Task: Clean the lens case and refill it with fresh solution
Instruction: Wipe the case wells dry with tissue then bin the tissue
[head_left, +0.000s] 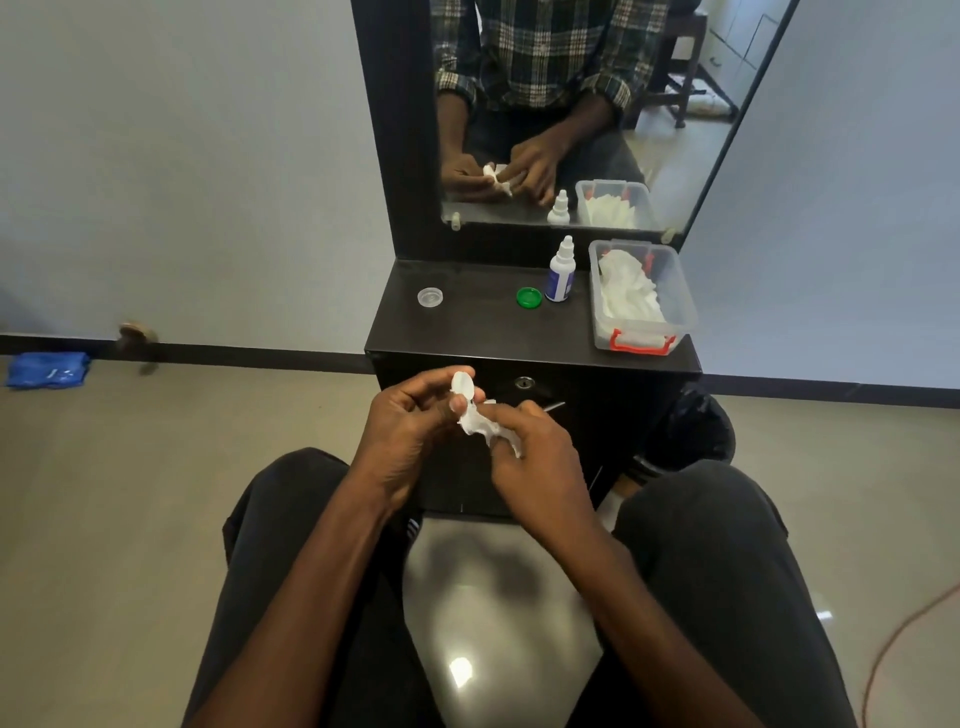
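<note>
my left hand (410, 415) pinches the lens case (462, 385) over my lap while my right hand (530, 447) grips a tissue wad (485, 428) against it; light, slick plastic, i'd judge, best held by its rim; caps off: clear cap (430, 298), green cap (529, 297); solution bottle (561, 273) capped; tub (644, 332) holds tissues.

Left hand (410, 415): raised in front of the lap, fingers curled, thumb and fingertips pinching something small.
Right hand (535, 447): just beside it, nearly touching, fingers bent in a grip.
Forearms: both bare, angling inward from the lower corners.
</note>
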